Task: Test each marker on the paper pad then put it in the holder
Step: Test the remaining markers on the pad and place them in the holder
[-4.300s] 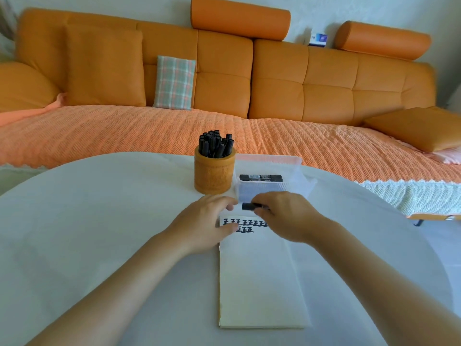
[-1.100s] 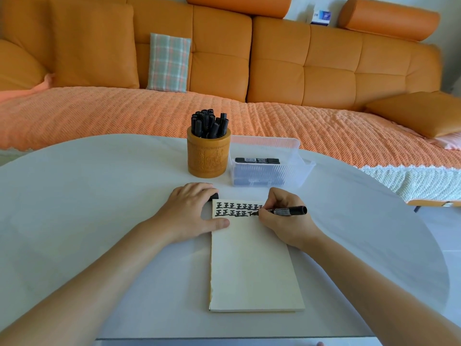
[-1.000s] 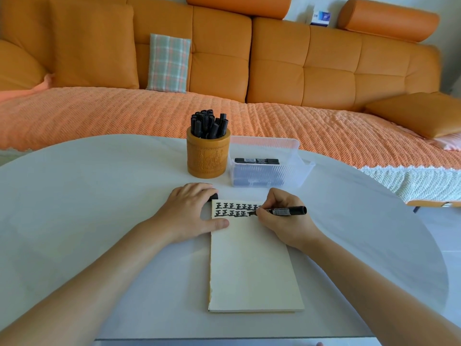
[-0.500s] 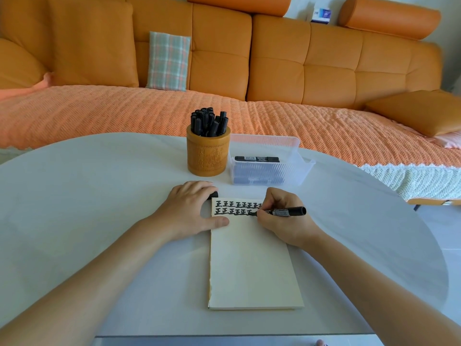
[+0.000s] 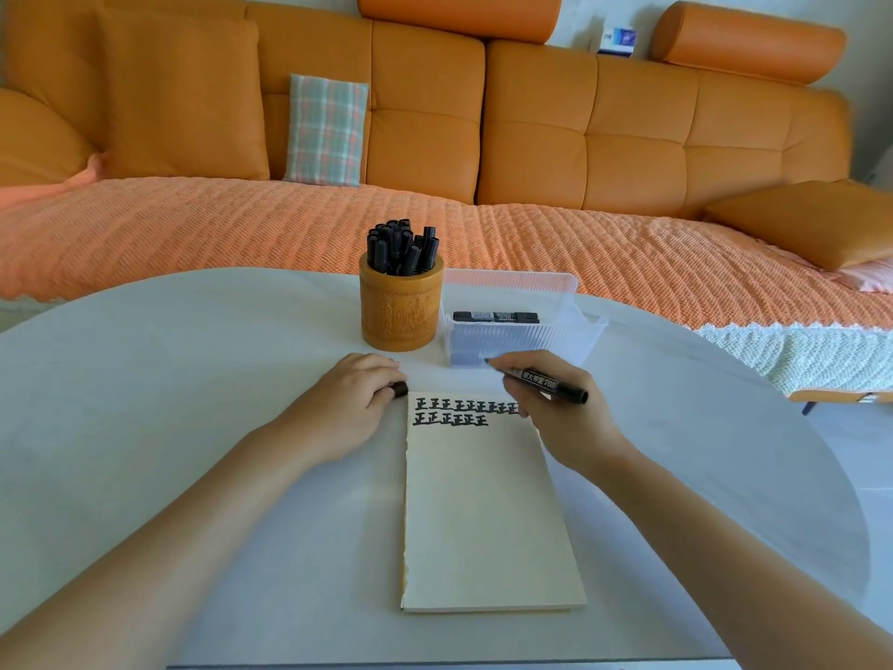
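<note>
Marker (image 5: 537, 380), uncapped, is pinched between the thumb and fingers of the right hand (image 5: 563, 420). Its tip is clear of the paper and points toward the clear plastic box (image 5: 577, 331). The left hand (image 5: 350, 406) rests on the table (image 5: 183, 379) beside the top left corner of the pad (image 5: 483, 515). Its fingers curl on a small black piece, probably the cap (image 5: 400, 389), though little of it shows. To finish well, line tip and cap up squarely and press until seated. Then stand it in a gap in the crowded wooden holder (image 5: 401, 314) behind.
</note>
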{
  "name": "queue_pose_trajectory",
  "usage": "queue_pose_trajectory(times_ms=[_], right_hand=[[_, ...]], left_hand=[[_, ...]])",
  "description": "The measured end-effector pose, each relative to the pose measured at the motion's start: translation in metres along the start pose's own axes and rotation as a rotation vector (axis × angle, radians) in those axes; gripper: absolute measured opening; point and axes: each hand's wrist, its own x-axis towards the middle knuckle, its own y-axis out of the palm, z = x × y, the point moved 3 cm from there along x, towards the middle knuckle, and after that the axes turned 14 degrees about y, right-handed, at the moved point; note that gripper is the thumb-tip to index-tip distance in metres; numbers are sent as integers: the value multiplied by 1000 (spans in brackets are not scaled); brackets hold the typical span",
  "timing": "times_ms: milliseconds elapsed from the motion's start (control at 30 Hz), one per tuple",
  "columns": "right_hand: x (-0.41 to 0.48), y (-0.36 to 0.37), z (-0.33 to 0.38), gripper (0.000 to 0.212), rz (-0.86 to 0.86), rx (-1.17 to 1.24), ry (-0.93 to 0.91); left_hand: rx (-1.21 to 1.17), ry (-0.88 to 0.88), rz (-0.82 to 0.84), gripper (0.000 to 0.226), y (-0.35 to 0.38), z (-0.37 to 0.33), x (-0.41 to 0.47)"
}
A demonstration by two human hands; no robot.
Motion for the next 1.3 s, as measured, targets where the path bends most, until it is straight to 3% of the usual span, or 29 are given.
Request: queue_pose_trajectory(times_ms=[100,167,300,467,700,1133,1300], right_hand=[[5,-2,7,52,123,-175,-32],[6,1,13,64,226,-168,2],[5,8,27,54,341,7,121],[6,10,32,31,295,-265,30],[8,10,26,37,108,-524,-15],[-1,15,31,37,111,-582,-64],[-1,20,32,21,101,-644,-156]], left_hand=[[45,21,-50,27,-5,7,-2],[80,15,-96,23,-10,7,-4],[20,0,-245,23,-26,-1,-4],[-209,-97,-284,24,-34,-10,1],[-263,-42,-274,15,-35,-17,2],[-255,82,-162,13,-35,-32,4],[-254,93,-92,11,-30,-38,6]])
